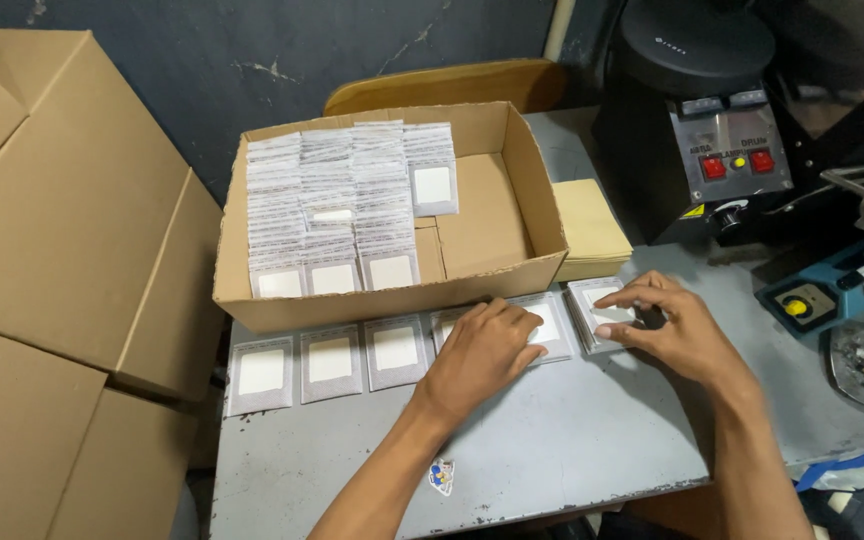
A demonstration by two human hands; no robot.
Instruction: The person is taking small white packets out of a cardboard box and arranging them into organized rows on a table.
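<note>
Grey flat sachets with white windows [330, 360] run nine-to-three across my surface [552, 450]; left hand [480, 350] rests flat, open, on them, right hand [667, 325] pinches the three-o'clock stack [592, 300].

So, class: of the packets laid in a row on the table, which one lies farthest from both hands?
The leftmost packet, at the row's far left end; the left hand and right hand work at the opposite end.
</note>
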